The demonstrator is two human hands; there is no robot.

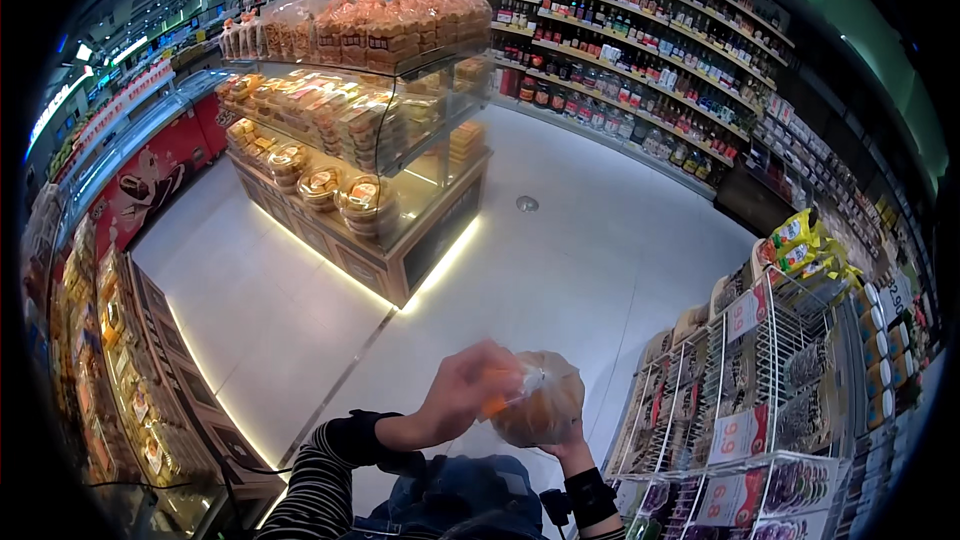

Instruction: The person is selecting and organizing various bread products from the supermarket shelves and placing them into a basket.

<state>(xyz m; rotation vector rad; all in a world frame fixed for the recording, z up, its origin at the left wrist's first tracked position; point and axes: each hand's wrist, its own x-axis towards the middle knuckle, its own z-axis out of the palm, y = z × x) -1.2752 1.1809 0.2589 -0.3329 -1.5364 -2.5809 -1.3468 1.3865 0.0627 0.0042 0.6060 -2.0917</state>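
Observation:
Just in front of my body is a clear plastic bag of bread (538, 397), round and golden brown, gathered at its top. My right hand (564, 441) holds it from beneath and from the right; its fingers are mostly hidden behind the bag. At the upper left of the bag, my left hand (469, 390) grips the orange, twisted end (495, 394) of the wrapping. The fingers of this hand are blurred, so their exact hold is hard to make out.
A lit bakery stand (397, 270) with packed breads and cakes stands ahead to the left. Wire racks (697, 390) of packed goods are close on my right. More bakery shelving (187, 382) runs along the left. Bottle shelves (622, 75) line the back, beyond the pale floor (555, 262).

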